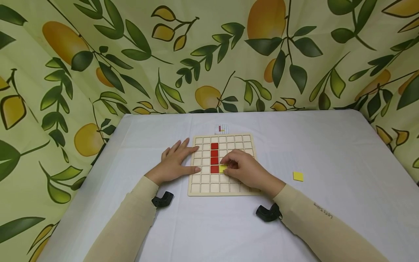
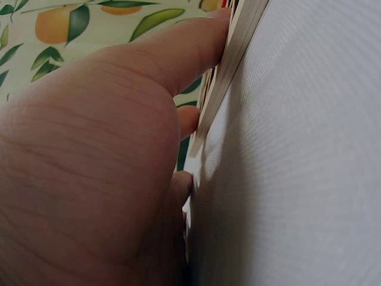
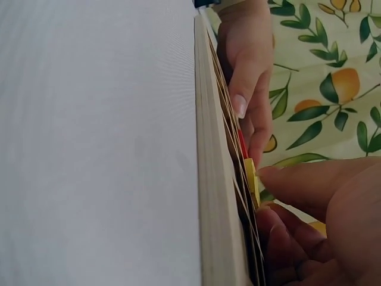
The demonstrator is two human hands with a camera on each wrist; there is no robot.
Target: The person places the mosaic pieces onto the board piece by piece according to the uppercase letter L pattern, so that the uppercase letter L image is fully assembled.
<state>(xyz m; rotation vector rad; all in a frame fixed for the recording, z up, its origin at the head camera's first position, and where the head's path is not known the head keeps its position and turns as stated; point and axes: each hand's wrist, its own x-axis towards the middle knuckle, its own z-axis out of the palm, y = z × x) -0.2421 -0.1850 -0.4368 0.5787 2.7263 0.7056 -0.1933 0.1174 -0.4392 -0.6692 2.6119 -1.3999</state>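
Note:
A wooden grid board [image 1: 204, 189] lies flat on the table, with several red square tiles [image 1: 214, 153] in one column. My right hand [image 1: 245, 168] is over the board and pinches a yellow square tile [image 1: 223, 168] at the cell right of the lowest red tile. In the right wrist view this yellow tile [image 3: 250, 176] stands slightly tilted out of the grid at the fingertips. My left hand [image 1: 174, 162] rests at the board's left edge, thumb and index finger extended onto its cells, other fingers spread on the cloth. My right hand covers part of the board.
A second yellow tile [image 1: 298, 176] lies on the white tablecloth [image 1: 330, 153] to the right of the board. Behind the board's far edge is a small printed card [image 1: 221, 128] showing a grid with coloured squares. A fruit-patterned curtain [image 1: 209, 54] surrounds the table's back and sides.

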